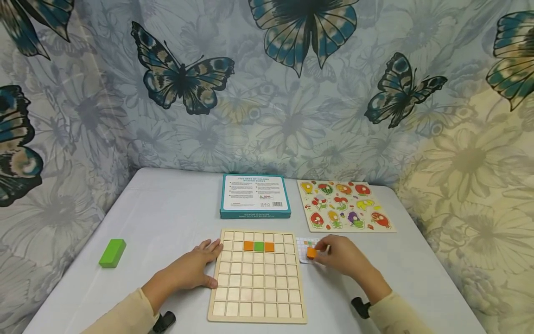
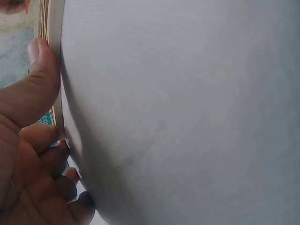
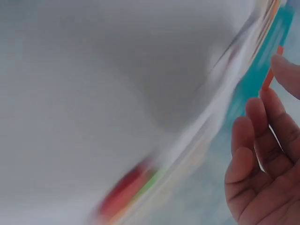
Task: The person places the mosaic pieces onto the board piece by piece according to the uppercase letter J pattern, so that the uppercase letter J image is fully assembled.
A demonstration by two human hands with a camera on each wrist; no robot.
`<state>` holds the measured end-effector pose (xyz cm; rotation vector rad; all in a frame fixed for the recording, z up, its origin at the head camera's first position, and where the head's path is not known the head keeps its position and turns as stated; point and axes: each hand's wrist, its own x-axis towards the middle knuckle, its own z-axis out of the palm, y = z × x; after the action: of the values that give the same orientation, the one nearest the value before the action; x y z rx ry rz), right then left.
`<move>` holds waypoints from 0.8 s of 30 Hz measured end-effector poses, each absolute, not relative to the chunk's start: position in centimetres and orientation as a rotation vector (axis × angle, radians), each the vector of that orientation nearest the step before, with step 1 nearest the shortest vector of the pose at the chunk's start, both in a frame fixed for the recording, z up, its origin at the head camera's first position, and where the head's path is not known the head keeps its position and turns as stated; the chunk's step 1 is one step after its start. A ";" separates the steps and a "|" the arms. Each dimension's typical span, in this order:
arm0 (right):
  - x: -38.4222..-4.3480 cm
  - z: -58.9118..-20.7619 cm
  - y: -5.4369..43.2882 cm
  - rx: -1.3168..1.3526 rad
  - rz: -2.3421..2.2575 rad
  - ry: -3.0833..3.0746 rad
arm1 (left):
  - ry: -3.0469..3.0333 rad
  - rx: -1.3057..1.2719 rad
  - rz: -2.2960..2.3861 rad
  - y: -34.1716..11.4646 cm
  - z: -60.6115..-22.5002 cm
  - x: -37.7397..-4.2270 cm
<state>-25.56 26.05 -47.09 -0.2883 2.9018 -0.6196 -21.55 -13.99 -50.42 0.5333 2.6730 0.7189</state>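
Note:
A wooden grid board (image 1: 252, 295) lies flat in front of me. In one of its upper rows sit an orange tile (image 1: 248, 246), a green tile (image 1: 259, 246) and a second orange tile (image 1: 269, 247), side by side. My left hand (image 1: 193, 268) rests against the board's left edge, fingers spread; the left wrist view has its thumb (image 2: 44, 70) touching the board's side. Beyond the right edge, my right hand (image 1: 345, 255) pinches another orange tile (image 1: 311, 253) between thumb and fingers, over a small printed grid card (image 1: 305, 260). The hand partly covers that card.
A green block (image 1: 112, 253) stands far left on the white-covered table (image 1: 167, 208). Behind the board is a teal-edged box (image 1: 255, 214) with printed text. To its right lies a fruit picture board (image 1: 340, 218). Butterfly-patterned cloth (image 1: 292, 125) surrounds the table's back and sides.

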 end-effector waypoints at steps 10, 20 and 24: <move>-26.1 -48.5 15.6 -0.827 -0.560 2.821 | 2.679 0.551 0.724 -14.2 -51.2 -22.1; -26.0 -48.6 14.4 -0.837 -0.536 2.837 | 2.680 0.543 0.717 -14.1 -51.2 -22.2; -26.0 -48.7 13.8 -0.856 -0.527 2.837 | 2.676 0.545 0.722 -14.3 -51.3 -22.1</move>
<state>-26.01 13.84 -48.67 -0.8565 2.8375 -0.5268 -22.09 -14.28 -51.26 0.5447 2.6757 0.7221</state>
